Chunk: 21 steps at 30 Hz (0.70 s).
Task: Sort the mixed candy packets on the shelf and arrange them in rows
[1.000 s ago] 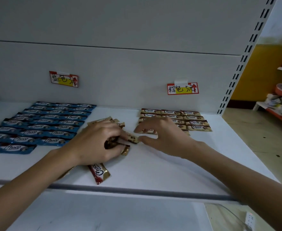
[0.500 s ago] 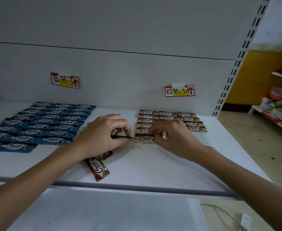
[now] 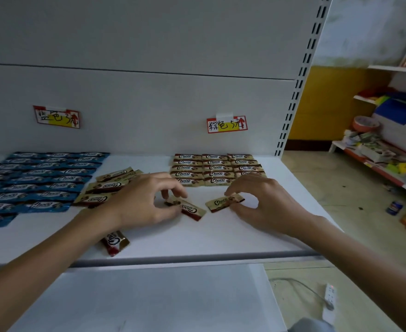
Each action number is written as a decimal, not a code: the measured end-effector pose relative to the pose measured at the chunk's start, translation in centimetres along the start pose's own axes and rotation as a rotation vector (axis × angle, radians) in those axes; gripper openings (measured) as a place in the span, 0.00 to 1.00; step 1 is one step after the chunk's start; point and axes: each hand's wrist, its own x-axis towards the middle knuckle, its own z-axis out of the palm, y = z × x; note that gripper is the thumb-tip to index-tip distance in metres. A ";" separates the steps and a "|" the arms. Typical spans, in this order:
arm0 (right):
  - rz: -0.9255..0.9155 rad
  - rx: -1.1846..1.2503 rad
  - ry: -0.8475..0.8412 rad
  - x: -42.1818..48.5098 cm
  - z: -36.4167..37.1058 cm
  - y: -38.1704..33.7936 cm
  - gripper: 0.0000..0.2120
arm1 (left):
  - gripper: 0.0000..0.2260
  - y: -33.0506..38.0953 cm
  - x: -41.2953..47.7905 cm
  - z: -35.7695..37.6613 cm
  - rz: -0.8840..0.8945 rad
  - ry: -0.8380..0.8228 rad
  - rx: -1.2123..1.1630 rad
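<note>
1. Two loose brown packets are on the shelf (image 3: 221, 238), just in front of the brown rows (image 3: 216, 168).
2. The left hand (image 3: 139, 202) has its grip curled, fingertips pinching the left packet (image 3: 191, 209).
3. The right hand (image 3: 266, 207) has its grip pinched on the right packet (image 3: 222, 202).

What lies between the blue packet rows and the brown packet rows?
Head view: a loose pile of brown packets, partly hidden by the left hand.
</note>
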 end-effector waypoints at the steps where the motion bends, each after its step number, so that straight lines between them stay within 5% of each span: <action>1: 0.013 0.012 -0.016 0.2 0.1 -0.1 0.08 | 0.08 0.1 0.0 0.1 -0.011 -0.027 0.024; 11: 0.096 -0.007 -0.026 0.5 -0.3 0.9 0.07 | 0.12 -0.3 0.7 0.2 -0.037 -0.052 0.023; 15: 0.099 0.014 -0.001 0.2 -0.4 1.1 0.06 | 0.03 0.7 1.0 0.7 -0.030 -0.042 0.014; 18: 0.061 0.039 -0.038 0.0 -0.3 1.2 0.04 | 0.17 0.8 1.0 0.8 -0.040 -0.051 0.044; 21: 0.071 0.062 -0.040 -0.1 -0.2 1.6 0.03 | 0.18 0.7 0.9 0.8 -0.023 -0.017 0.133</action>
